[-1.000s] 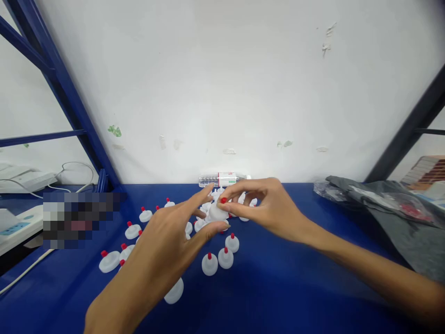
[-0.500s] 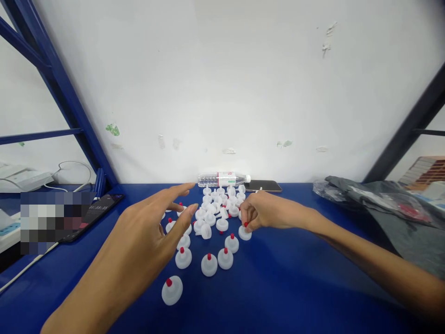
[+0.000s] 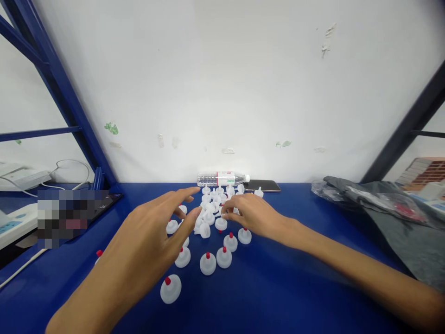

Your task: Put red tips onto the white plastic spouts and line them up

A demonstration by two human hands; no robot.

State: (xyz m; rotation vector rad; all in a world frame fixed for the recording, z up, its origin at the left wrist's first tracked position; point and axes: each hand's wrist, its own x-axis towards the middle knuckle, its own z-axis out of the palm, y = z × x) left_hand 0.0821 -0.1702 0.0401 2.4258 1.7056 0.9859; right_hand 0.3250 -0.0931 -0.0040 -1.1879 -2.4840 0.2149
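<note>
My left hand [image 3: 153, 229] hovers on the left with thumb and fingers apart, holding nothing, beside the heap of white plastic caps [image 3: 209, 218]. My right hand [image 3: 255, 215] reaches into the heap's right side, thumb and forefinger pinching at a white cap that the fingers mostly hide. Round white caps with red tips stand in a loose curve nearer to me, among them a front one [image 3: 170, 291], a middle one [image 3: 207, 265] and one below my right hand [image 3: 244, 236]. Another white cap in the heap [image 3: 220, 224] has its red tip pointing down.
A clear labelled bottle [image 3: 224, 179] lies behind the heap against the wall, next to a dark phone [image 3: 264, 186]. At left are another phone [image 3: 111, 201], partly blurred out, a white cable [image 3: 24, 267] and a power strip [image 3: 21, 222]. Grey plastic bags [image 3: 368, 195] lie at right.
My right hand has let go of a red-tipped cap, which now stands on the table, and has moved left into the heap. My left hand has barely shifted.
</note>
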